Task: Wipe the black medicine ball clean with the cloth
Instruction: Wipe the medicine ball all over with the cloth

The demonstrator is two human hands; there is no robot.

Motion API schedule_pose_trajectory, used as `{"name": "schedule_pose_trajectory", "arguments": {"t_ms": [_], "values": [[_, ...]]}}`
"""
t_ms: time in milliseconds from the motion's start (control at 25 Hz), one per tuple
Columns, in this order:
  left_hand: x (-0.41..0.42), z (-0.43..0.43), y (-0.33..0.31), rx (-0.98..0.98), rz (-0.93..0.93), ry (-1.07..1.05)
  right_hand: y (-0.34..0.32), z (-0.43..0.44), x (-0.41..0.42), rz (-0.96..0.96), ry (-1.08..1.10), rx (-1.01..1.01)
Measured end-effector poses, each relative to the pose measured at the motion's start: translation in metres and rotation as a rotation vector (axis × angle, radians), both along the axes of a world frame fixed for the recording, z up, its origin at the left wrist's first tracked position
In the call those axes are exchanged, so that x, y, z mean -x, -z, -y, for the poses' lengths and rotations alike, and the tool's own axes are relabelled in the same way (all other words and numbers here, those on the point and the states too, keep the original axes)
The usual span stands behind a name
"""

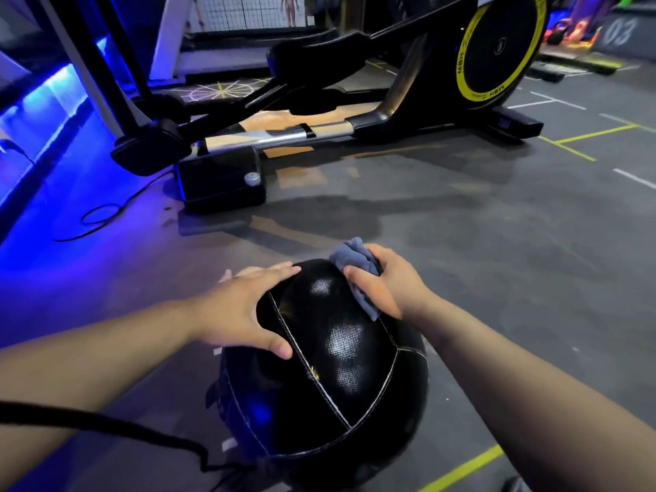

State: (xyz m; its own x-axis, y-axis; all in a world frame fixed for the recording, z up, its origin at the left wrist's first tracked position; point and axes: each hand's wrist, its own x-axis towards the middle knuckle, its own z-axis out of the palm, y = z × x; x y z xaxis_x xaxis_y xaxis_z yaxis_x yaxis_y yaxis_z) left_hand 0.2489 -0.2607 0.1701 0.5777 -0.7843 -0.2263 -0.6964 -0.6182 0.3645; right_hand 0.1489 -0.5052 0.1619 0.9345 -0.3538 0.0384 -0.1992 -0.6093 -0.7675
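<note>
The black medicine ball (326, 371) sits low in the middle of the view, on or just above the grey gym floor (497, 250); its underside is hidden, so I cannot tell what bears it. Everything below is placed from the ball.

On the ball's upper left flank lies the left hand (241, 310), open and spread, fingers reaching over the far curve and thumb pressed down near a white seam. It grasps nothing; it appears to brace the ball so it cannot roll away under the wiping pressure.

On the ball's upper right shoulder, the right hand (383, 278) is closed around a bunched blue-grey cloth (358, 268). Fingers and thumb pinch the wad, and a loose tail hangs against the leather beneath the palm. Gathering the cloth this way probably gives a firm pad to press with.

Beyond the ball, well apart from it, stands an elliptical machine (319, 111) with a yellow-ringed flywheel.

The glossy top panel suggests wiping is under way, with the lower panels likely still to do.
</note>
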Motion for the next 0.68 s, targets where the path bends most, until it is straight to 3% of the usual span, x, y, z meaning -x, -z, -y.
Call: {"name": "schedule_pose_trajectory", "arguments": {"t_ms": [200, 320, 400, 480, 560, 640, 680], "values": [[-0.016, -0.005, -0.006, -0.007, 0.069, -0.054, 0.007, -0.004, 0.013, 0.008, 0.117, 0.043], [-0.036, -0.023, -0.019, 0.004, 0.421, -0.121, 0.013, -0.012, 0.03, 0.019, 0.204, 0.069], [-0.022, -0.014, -0.027, 0.264, 0.499, -0.154, 0.015, -0.021, 0.041, 0.07, 0.234, 0.088], [0.027, 0.011, -0.033, 0.42, 0.397, -0.085, 0.014, -0.025, 0.041, 0.067, 0.256, 0.094], [0.075, 0.034, -0.028, 0.141, 0.364, 0.058, 0.009, -0.024, 0.029, -0.007, 0.274, 0.091], [0.097, 0.038, -0.017, -0.169, 0.392, 0.077, 0.005, -0.025, 0.014, -0.099, 0.267, 0.09], [0.097, 0.034, -0.014, -0.217, 0.394, 0.055, 0.003, -0.027, 0.009, -0.13, 0.248, 0.098]]}}
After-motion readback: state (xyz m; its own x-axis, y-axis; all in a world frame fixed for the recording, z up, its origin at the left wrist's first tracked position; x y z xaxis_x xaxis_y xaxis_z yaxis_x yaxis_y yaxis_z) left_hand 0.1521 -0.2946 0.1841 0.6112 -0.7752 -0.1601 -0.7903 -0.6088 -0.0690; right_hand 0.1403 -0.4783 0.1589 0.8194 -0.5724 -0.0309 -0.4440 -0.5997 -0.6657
